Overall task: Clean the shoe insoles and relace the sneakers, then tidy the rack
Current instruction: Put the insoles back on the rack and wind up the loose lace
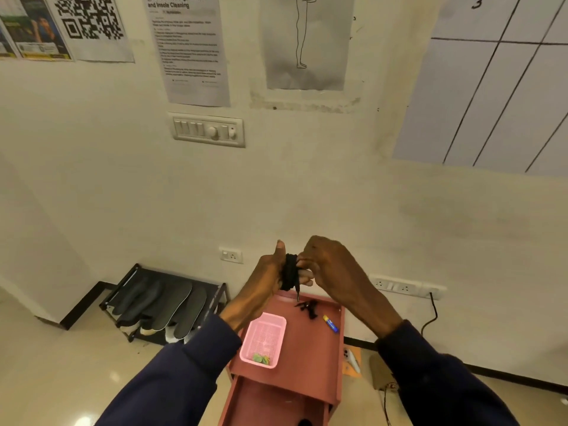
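A black shoelace (pixel 290 273) is wound in a bundle around the fingers of my left hand (pixel 267 281), thumb pointing up. My right hand (pixel 330 269) pinches the lace at the bundle's right side. One lace tip hangs down below the bundle. A second black lace (pixel 309 307) lies loose on the red cart (pixel 310 358) under my hands. Several dark insoles (pixel 166 302) lean side by side on the black shoe rack (pixel 123 290) against the wall at the left. White sneakers (pixel 147 330) show partly on the rack's lower shelf.
A pink basket (pixel 264 333) with small green pieces stands on the cart's top. A blue and yellow tube (pixel 330 323) lies near it. Wall sockets and a black cable (pixel 431 315) are at the right. A white object (pixel 352 359) lies on the floor beside the cart.
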`<state>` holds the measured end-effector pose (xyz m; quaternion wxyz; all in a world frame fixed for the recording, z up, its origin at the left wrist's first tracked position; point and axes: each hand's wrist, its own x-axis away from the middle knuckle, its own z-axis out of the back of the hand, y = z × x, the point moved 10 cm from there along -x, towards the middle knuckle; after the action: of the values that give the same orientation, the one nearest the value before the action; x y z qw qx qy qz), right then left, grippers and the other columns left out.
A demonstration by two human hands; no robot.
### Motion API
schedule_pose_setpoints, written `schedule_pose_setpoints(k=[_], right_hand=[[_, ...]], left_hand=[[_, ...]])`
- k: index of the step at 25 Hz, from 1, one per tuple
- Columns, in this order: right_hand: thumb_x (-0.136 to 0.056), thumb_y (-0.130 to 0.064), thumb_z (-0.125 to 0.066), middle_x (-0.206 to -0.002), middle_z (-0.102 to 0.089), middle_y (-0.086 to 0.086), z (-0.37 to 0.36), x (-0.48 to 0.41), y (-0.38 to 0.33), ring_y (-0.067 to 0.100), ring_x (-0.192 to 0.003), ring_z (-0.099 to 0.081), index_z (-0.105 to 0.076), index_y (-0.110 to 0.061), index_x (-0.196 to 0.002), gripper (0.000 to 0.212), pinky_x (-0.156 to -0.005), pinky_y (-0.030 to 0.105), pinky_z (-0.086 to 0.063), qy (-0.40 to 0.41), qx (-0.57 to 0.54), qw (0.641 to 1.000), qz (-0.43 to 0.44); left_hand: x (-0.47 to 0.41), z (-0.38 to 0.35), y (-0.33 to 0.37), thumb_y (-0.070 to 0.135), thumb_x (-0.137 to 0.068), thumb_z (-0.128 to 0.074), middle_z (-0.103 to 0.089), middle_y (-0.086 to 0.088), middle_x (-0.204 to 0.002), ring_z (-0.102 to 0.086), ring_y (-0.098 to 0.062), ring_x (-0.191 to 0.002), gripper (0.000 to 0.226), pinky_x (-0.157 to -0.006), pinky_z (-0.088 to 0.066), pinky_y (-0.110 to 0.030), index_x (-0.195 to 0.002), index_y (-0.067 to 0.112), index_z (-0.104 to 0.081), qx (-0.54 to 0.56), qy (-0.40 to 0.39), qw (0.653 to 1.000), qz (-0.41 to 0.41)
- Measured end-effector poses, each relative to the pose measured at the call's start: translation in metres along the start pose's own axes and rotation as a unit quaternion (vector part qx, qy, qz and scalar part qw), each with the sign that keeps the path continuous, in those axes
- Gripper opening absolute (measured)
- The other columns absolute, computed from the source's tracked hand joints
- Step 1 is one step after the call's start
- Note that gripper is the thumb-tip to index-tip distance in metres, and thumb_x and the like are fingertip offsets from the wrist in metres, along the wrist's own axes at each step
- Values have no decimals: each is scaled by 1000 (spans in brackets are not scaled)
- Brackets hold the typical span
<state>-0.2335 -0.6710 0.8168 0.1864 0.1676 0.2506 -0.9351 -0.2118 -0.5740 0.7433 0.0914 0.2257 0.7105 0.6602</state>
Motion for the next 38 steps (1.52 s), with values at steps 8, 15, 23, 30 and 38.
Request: schedule_pose_setpoints(k=[8, 15, 23, 30, 38], right_hand=[[-74, -8, -85, -86, -74, -7, -22, 41, 45, 8, -80, -70, -80, -14, -73, 7, -73, 22, -56, 105, -239, 951, -167], [-81, 1, -76, -79, -64, 30, -88, 79, 40, 34, -60, -62, -65, 9, -81, 13, -59, 42, -55, -18, -624, 728, -284], [-80, -2, -79, -72, -68, 29, -119, 104, 52, 33, -58, -62, -71, 4, -79, 10, -61, 43, -56, 8, -524, 789, -321], [-75, -2, -84, -76, -76, 11, -178, 134, 77, 19, -71, -74, -75, -6, -74, 9, -69, 28, -59, -9, -443, 812, -379], [-78, -14, -84, -80, -76, 11, -353, 253, 187, 40, -77, -71, -77, -6, -82, 12, -71, 51, -60, -7, -396, 718, -573]], left_hand=[[18, -6, -36, 42, -110, -34, -74, -18, -83, -74, -25, -72, 58, -68, -62, -31, -96, -5, -65, 61, -56, 986, 148], [18, -8, -79, 44, -107, -42, -63, -15, -73, -64, -24, -58, 55, -57, -58, -28, -81, 3, -67, 78, -85, 975, 188], [21, 2, -145, 24, -104, -37, -61, -21, -64, -62, -32, -54, 52, -47, -53, -26, -68, -1, -63, 120, -8, 967, 227], [20, 53, -224, 19, -100, -51, -57, -13, -74, -59, -24, -61, 27, -68, -57, -36, -77, 6, -60, 180, 131, 948, 229], [31, 71, -419, 17, -104, -52, -75, -15, -117, -71, -29, -113, 28, -107, -51, -46, -121, 2, -69, 159, 112, 926, 323]])
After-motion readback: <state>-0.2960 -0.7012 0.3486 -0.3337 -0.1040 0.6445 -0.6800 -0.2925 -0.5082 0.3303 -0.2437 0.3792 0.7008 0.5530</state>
